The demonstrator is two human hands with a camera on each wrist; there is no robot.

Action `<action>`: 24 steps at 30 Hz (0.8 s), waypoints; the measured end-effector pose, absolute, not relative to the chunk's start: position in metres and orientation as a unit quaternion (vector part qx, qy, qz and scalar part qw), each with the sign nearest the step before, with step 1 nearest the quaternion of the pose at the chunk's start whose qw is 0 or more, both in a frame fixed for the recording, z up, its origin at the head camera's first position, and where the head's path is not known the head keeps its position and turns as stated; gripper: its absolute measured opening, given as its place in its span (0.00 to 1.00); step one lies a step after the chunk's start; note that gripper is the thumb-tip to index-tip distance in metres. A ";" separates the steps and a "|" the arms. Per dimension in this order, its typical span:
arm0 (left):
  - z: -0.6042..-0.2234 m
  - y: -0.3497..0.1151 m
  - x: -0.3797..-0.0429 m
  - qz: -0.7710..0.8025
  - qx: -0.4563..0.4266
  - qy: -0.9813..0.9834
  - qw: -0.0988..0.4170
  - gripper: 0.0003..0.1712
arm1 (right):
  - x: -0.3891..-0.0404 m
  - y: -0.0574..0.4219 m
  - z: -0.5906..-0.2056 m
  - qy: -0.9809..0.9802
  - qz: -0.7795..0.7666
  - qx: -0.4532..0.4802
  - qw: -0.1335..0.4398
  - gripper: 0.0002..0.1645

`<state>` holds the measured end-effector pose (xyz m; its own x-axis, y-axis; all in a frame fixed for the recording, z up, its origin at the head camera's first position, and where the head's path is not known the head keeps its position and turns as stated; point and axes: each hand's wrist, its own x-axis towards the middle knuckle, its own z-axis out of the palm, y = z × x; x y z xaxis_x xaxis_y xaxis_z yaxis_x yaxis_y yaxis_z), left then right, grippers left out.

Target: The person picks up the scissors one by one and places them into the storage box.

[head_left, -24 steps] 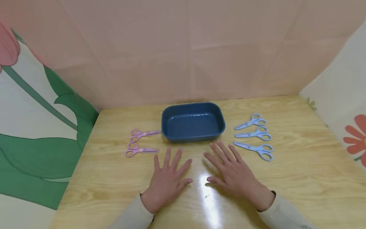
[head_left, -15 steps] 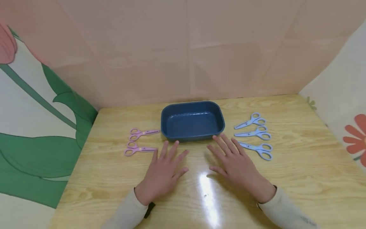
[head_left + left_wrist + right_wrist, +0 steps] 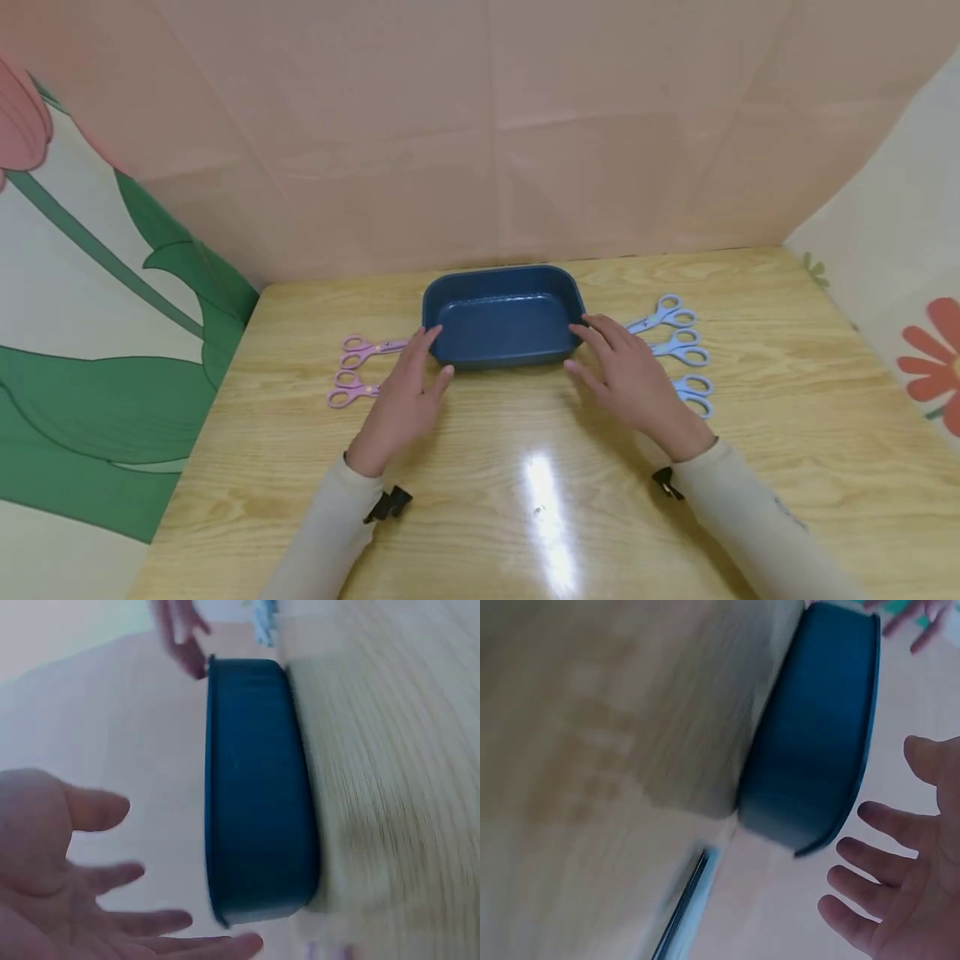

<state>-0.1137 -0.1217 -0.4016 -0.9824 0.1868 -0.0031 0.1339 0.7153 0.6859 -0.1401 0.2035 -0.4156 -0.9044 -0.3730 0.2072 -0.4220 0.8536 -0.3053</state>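
Observation:
A dark blue rectangular tray (image 3: 504,362) stands at the back middle of the wooden table. My left hand (image 3: 401,404), fingers extended, is at its left end; in the left wrist view a gap shows between most fingers and the tray wall (image 3: 259,787). At the right end is my right hand (image 3: 633,383), its fingers spread, apart from the wall in the right wrist view. Two pink scissors (image 3: 367,390) lie left of the tray, their blades partly behind my left hand. Three light blue scissors (image 3: 660,317) lie on the right, partly covered by my right hand.
The wooden table (image 3: 480,483) meets a pink backdrop (image 3: 495,167) just behind the tray. Printed panels with a tulip and a red flower (image 3: 937,354) stand at the sides. Small black clips (image 3: 390,504) are at both sleeve cuffs.
Both hands have moved forward from the table's middle and apart to the tray's two ends. The tray and scissors stay where they were.

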 end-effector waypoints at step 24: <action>-0.428 -0.117 -0.164 0.648 -0.103 0.750 0.084 0.34 | -0.236 0.350 -0.418 -0.972 0.199 0.124 -0.033 0.18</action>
